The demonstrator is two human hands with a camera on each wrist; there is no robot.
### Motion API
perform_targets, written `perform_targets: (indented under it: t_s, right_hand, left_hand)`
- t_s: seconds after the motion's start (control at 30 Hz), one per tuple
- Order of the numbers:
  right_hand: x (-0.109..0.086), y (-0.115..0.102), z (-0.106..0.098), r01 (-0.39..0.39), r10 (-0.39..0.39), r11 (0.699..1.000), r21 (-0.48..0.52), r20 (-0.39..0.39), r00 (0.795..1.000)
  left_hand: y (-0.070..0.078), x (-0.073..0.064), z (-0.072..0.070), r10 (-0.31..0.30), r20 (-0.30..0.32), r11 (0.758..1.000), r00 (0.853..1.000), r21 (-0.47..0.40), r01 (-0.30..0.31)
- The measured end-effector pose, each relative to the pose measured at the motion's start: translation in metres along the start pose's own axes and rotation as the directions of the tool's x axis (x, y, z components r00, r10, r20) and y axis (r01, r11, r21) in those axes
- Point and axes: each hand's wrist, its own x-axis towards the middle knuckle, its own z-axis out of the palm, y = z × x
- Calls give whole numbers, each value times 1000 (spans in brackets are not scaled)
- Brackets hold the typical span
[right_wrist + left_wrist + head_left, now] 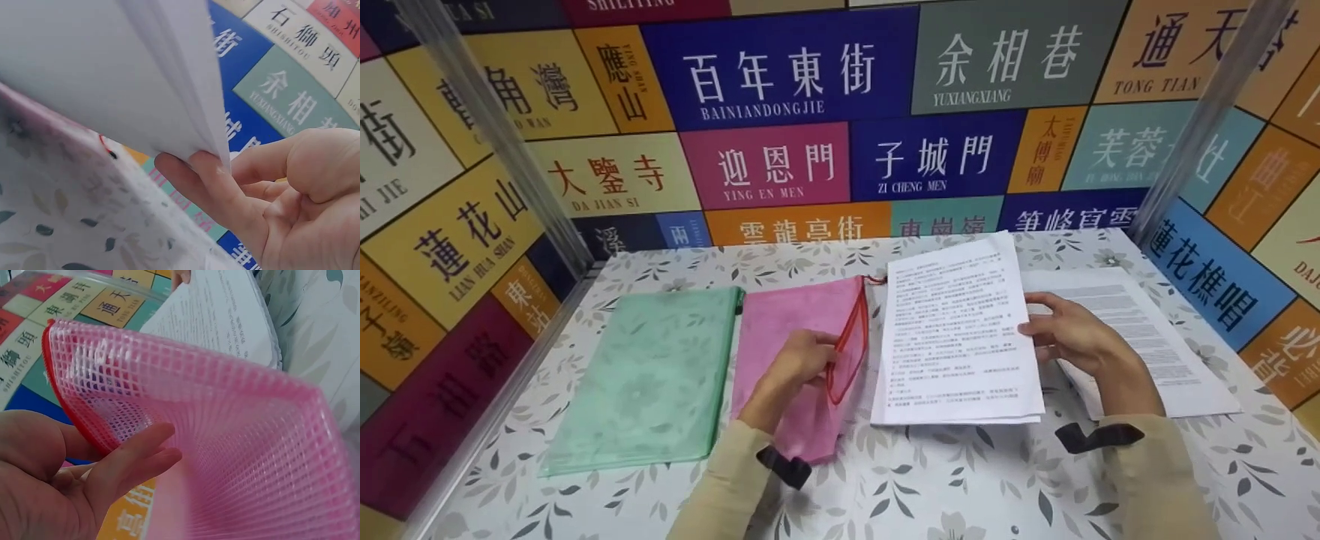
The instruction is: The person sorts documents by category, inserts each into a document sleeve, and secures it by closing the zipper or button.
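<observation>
A pink mesh zipper pouch (787, 322) with a red zipper lies in the middle of the table, its mouth held apart at the right side. My left hand (802, 360) grips the zipper edge; in the left wrist view the thumb and fingers (135, 450) are at the red-trimmed edge of the pink mesh. My right hand (1072, 334) pinches the right edge of a few printed sheets of paper (952, 337), raised and tilted beside the pouch's opening. Up close in the right wrist view, the sheets (112, 73) sit between thumb and fingers (219, 185).
A green mesh zipper pouch (641, 375) lies flat at the left. More printed sheets (1155, 337) lie on the right, partly behind my right hand. The table (960, 480) has a leaf-patterned cover. Behind it stands a wall of coloured signs (780, 75), with clear upright panels at the corners.
</observation>
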Motion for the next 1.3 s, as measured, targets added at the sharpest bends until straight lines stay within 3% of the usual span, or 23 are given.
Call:
perform_targets:
  t_s: [0.1, 0.23, 0.3, 0.4, 0.5, 0.63, 0.73, 0.83, 0.97, 1.13, 1.3]
  right_hand:
    - [-6, -4, -4, 27, -27, 999, 32, -3, 1000]
    - [-10, -9, -6, 51, -52, 994, 93, 1, 999]
    - [-11, -11, -6, 62, -63, 992, 113, 6, 998]
    - [-11, -12, -5, 65, -66, 991, 120, 4, 998]
    - [-11, -12, -5, 58, -58, 992, 113, -4, 998]
    - [-12, -13, -5, 64, -63, 992, 107, -5, 998]
    - [-14, -16, -5, 79, -79, 989, 124, -7, 997]
    - [-16, -20, -5, 92, -94, 976, 196, 3, 996]
    - [-19, -26, -4, 95, -116, 931, 351, 39, 992]
    - [-22, -30, -2, 83, -139, 873, 481, 83, 987]
    - [-19, -29, 5, 80, -156, 875, 477, 121, 980]
  left_hand:
    - [13, -9, -7, 30, -36, 999, 999, 25, -29]
    - [31, -24, -15, 109, -62, 986, 992, 136, -100]
    - [40, -31, -19, 175, -71, 962, 982, 223, -155]
    - [49, -38, -21, 272, -84, 907, 959, 354, -227]
    - [54, -41, -20, 307, -99, 871, 947, 430, -237]
    - [51, -41, -20, 299, -114, 869, 947, 443, -221]
    - [44, -37, -21, 261, -122, 893, 958, 408, -192]
    - [37, -33, -23, 174, -118, 941, 978, 313, -129]
    - [29, -28, -24, 76, -85, 986, 993, 152, -62]
    - [18, -21, -25, 41, -8, 999, 999, -5, -41]
    - [9, -16, -26, 34, 54, 992, 998, -119, -27]
